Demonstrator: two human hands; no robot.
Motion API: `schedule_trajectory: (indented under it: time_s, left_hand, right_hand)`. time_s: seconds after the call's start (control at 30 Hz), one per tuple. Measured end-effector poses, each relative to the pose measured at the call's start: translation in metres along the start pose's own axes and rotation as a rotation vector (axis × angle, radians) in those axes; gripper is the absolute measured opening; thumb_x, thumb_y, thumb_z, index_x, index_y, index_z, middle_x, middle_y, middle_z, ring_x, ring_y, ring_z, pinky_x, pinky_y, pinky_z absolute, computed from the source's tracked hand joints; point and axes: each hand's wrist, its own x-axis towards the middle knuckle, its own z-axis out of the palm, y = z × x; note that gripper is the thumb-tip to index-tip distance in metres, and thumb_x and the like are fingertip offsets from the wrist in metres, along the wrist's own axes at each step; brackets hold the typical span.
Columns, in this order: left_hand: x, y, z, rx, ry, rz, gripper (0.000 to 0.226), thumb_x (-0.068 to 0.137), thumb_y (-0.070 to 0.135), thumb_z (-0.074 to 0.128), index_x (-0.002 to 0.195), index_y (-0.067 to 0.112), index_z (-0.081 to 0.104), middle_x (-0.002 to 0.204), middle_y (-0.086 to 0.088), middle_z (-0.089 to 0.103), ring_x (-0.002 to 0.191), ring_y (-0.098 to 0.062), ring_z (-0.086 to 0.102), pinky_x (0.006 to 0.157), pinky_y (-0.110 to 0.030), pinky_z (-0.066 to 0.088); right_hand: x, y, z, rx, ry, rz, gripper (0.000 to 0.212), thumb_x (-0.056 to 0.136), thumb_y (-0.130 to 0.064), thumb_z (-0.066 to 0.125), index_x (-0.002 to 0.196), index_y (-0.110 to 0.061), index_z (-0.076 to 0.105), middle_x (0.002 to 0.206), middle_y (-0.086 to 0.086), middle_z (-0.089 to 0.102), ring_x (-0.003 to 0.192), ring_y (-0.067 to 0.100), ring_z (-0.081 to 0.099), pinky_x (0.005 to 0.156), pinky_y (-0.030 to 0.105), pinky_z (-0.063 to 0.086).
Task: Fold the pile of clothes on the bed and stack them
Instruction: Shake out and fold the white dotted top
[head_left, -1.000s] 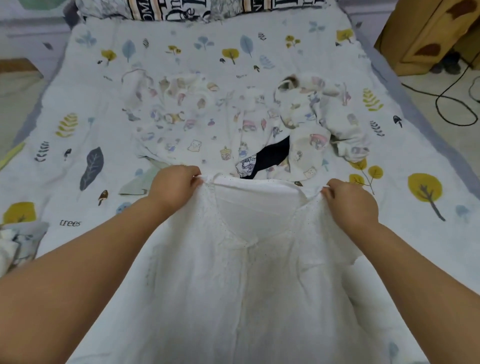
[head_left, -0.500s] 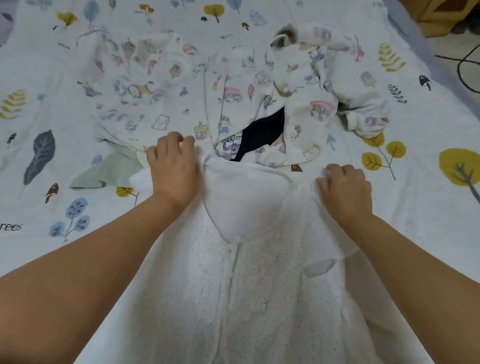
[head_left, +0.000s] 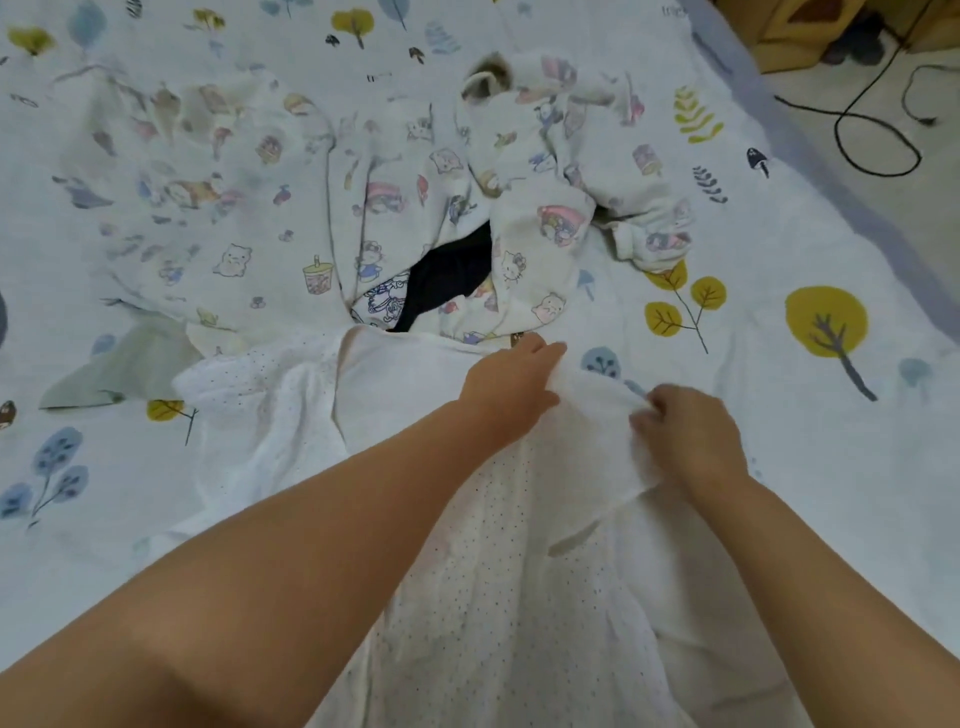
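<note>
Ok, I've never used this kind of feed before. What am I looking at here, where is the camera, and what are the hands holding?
There is no machine here, only a person's two bare hands. The single picture comes from a wide-angle camera worn on the person's head, looking forward and down, so both forearms reach in from the bottom edge.

The surface is a bed with a leaf-and-tree printed sheet. Spread in front lies a white dotted garment. The left hand and the right hand both have a grip on its right shoulder or sleeve part, bunching the fabric between them.

Beyond it lies the unfolded pile: cartoon-print clothes, a dark garment peeking out, and a pale green piece at the left.
</note>
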Motion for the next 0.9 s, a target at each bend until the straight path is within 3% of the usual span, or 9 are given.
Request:
schedule_trajectory:
  time_s: [0.1,0.23,0.3,0.4,0.53,0.63,0.67,0.73,0.9]
  left_hand:
    - [0.014,0.000,0.001,0.088,-0.044,-0.049,0.044,0.093,0.029,0.052,0.135,0.017,0.042,0.131,-0.007,0.044,0.114,-0.027,0.050,0.085,-0.034,0.043]
    - [0.026,0.003,-0.007,0.034,0.187,-0.106,0.027,0.096,0.031,0.047,0.099,0.008,0.059,0.101,-0.008,0.053,0.091,-0.025,0.054,0.069,-0.030,0.036]
    - [0.030,0.008,-0.009,0.014,0.291,-0.091,0.026,0.095,0.030,0.048,0.101,0.007,0.057,0.105,-0.008,0.050,0.089,-0.025,0.053,0.069,-0.032,0.039]
    - [0.030,0.009,-0.002,0.076,0.337,0.035,0.035,0.091,0.026,0.055,0.121,0.009,0.051,0.118,-0.011,0.044,0.097,-0.027,0.051,0.074,-0.036,0.046]
    - [0.034,0.012,0.010,0.101,0.097,0.151,0.056,0.091,0.030,0.056,0.141,0.025,0.033,0.114,-0.007,0.054,0.098,-0.024,0.055,0.079,-0.035,0.045]
    - [0.042,0.013,0.015,0.090,-0.043,0.088,0.028,0.091,0.027,0.051,0.119,0.024,0.054,0.092,-0.001,0.059,0.093,-0.022,0.058,0.069,-0.028,0.040]
    - [0.044,0.014,0.014,0.051,0.001,0.080,0.013,0.091,0.024,0.049,0.099,0.019,0.058,0.079,0.003,0.055,0.088,-0.021,0.057,0.064,-0.026,0.036]
    - [0.045,0.015,0.011,-0.126,0.105,0.038,0.018,0.092,0.022,0.048,0.078,0.015,0.055,0.064,0.009,0.044,0.069,-0.015,0.051,0.055,-0.024,0.032]
    - [0.045,0.005,-0.008,-0.810,-0.028,-0.136,0.018,0.086,0.003,0.048,0.089,0.000,0.065,0.070,-0.005,0.062,0.062,-0.012,0.059,0.065,-0.023,0.052]
  right_hand:
    - [0.013,0.005,-0.010,0.101,0.206,0.032,0.021,0.094,-0.018,0.047,0.093,-0.006,0.064,0.087,0.011,0.064,0.075,0.023,0.048,0.065,0.029,0.033]
    - [0.023,0.011,-0.009,0.083,0.260,0.080,0.026,0.098,-0.022,0.043,0.101,-0.004,0.063,0.091,0.015,0.064,0.074,0.022,0.043,0.065,0.031,0.033]
    - [0.028,0.014,-0.007,0.125,0.257,0.103,0.032,0.099,-0.028,0.040,0.103,-0.003,0.060,0.088,0.014,0.060,0.078,0.025,0.044,0.067,0.031,0.032]
    - [0.032,0.019,-0.003,0.136,0.033,0.191,0.042,0.091,-0.049,0.047,0.098,-0.008,0.056,0.086,0.006,0.056,0.086,0.028,0.052,0.066,0.031,0.035]
    - [0.031,0.026,-0.001,0.087,-0.132,0.177,0.019,0.080,-0.027,0.063,0.076,-0.011,0.053,0.071,0.001,0.051,0.071,0.021,0.050,0.051,0.026,0.032]
    - [0.028,0.025,-0.002,0.213,-0.083,0.127,0.006,0.077,-0.010,0.056,0.072,-0.009,0.054,0.069,0.001,0.050,0.070,0.021,0.048,0.051,0.026,0.032]
    - [0.026,0.023,-0.004,0.262,-0.025,0.105,0.005,0.078,-0.009,0.055,0.074,-0.008,0.055,0.070,0.001,0.051,0.071,0.020,0.047,0.052,0.026,0.032]
    - [0.017,0.019,-0.009,0.353,0.096,0.064,0.003,0.080,-0.009,0.056,0.079,-0.006,0.057,0.073,0.002,0.053,0.069,0.018,0.046,0.053,0.025,0.034]
    - [-0.030,-0.017,-0.014,0.544,0.156,-0.167,0.019,0.079,-0.009,0.066,0.071,-0.021,0.052,0.054,-0.009,0.047,0.050,0.006,0.043,0.050,0.014,0.036]
